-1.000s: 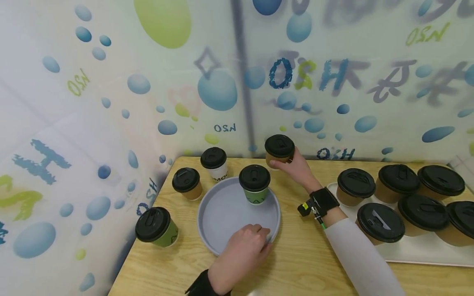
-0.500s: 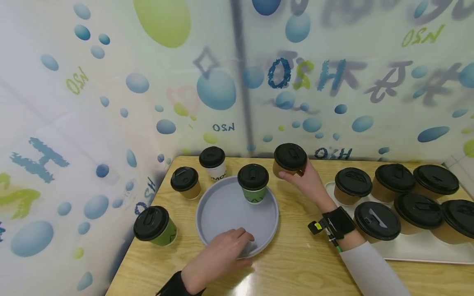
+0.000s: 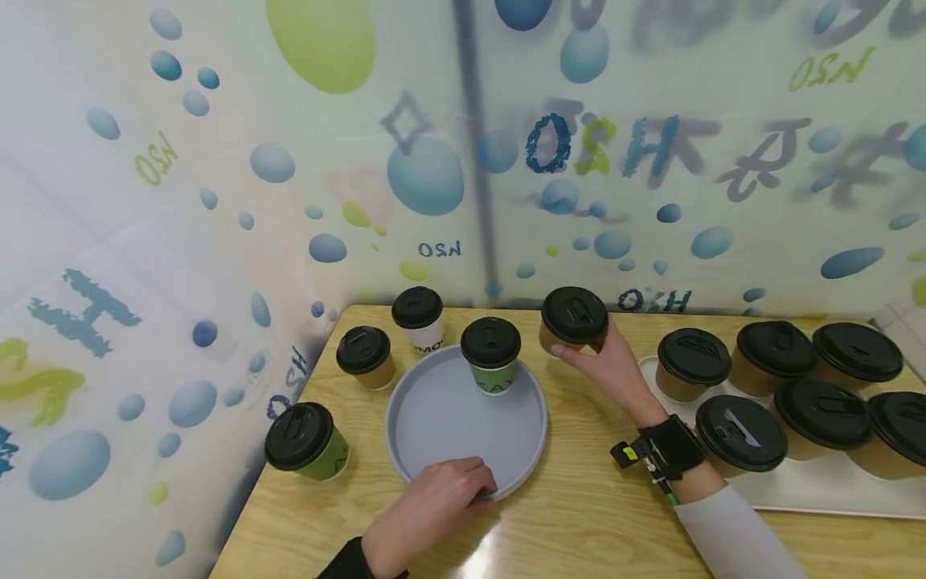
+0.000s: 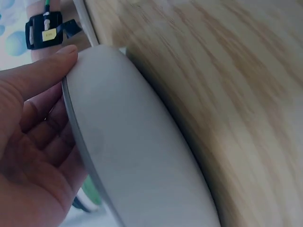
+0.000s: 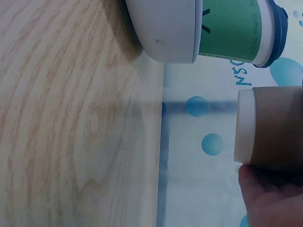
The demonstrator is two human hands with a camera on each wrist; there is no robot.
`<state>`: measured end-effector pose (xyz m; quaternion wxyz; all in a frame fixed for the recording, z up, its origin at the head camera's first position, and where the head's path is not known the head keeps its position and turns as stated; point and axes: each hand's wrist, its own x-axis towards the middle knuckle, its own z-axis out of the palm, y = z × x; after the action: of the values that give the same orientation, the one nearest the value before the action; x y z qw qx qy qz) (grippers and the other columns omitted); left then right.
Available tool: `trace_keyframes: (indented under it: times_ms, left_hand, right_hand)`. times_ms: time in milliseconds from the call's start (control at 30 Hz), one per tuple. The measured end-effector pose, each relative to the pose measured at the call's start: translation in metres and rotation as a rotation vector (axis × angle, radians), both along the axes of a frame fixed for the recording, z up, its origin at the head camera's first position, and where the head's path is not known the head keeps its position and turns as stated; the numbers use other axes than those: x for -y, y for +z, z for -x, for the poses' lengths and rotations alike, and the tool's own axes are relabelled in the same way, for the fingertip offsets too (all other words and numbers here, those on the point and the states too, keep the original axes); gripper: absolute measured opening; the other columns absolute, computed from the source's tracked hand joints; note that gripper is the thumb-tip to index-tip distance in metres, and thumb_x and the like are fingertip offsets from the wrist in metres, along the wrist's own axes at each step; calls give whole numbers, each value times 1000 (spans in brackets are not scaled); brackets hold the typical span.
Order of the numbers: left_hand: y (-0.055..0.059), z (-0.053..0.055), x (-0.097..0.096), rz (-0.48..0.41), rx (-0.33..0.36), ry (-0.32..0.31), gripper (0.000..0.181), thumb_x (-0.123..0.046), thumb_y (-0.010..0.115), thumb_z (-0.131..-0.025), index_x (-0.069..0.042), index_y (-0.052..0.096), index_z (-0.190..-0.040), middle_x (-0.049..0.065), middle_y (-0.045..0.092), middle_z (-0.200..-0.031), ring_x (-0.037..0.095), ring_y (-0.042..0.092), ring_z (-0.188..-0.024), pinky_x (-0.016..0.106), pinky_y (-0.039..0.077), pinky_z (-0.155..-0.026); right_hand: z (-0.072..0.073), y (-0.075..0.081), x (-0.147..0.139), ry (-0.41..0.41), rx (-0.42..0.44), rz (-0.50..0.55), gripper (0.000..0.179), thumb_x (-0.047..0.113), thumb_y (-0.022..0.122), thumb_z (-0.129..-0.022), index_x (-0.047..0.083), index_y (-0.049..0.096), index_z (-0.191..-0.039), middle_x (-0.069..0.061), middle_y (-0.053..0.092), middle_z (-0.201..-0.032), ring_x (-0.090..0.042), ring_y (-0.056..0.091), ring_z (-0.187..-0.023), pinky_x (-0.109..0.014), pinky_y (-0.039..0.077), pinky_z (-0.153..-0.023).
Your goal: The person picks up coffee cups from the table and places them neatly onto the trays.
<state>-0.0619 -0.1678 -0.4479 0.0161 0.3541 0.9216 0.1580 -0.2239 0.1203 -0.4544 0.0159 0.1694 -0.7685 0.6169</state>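
Observation:
My left hand (image 3: 437, 503) pinches the near rim of a round grey tray (image 3: 441, 418). In the left wrist view, the thumb lies on the outer wall of the tray (image 4: 128, 142), with the fingers curled behind the rim. A green paper cup (image 3: 493, 354) with a black lid stands upright on the tray's far right part. To the right of it, my right hand (image 3: 608, 366) grips a brown paper cup (image 3: 571, 322), also black-lidded. The right wrist view shows the base of this brown cup (image 5: 274, 127) raised above the tabletop.
Left of the round tray stand a white cup (image 3: 419, 318), a small brown cup (image 3: 366, 358) and a green cup (image 3: 307, 442), all lidded. A white rectangular tray (image 3: 832, 490) with several brown cups (image 3: 741, 434) is at the right. A patterned wall (image 3: 579, 201) rises behind the table.
My right hand has carried the brown cup rightward and a little nearer. The left hand has shifted left along the tray's near rim and now pinches it. The green cup sits slightly further left.

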Motion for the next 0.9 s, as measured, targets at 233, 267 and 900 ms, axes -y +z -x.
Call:
trace_keyframes:
  times_ms: [233,267,900]
  left_hand:
    - [-6,4,-22,20,-120,21,14,-20,84,-89,-18,70,-89,-11,62,-85,-3,58,-77,13,45,-65]
    - [-7,5,-25,21,-138,27,14,-19,84,-89,-17,70,-88,-11,62,-84,-2,58,-77,13,45,-65]
    - [-16,17,-59,84,-320,125,20,-24,85,-88,-15,68,-85,-6,58,-77,4,59,-71,18,46,-58]
  right_hand:
    - [-10,3,1,-9,2,-27,83,24,81,-93,17,33,-160,-12,44,-154,-32,48,-139,-56,38,-113]
    - [-11,3,1,-7,-1,-32,83,23,81,-93,16,33,-160,-13,44,-154,-32,48,-139,-56,39,-113]
    - [-25,-5,32,58,-32,-77,85,14,87,-84,1,36,-151,-21,49,-149,-37,49,-137,-58,42,-108]
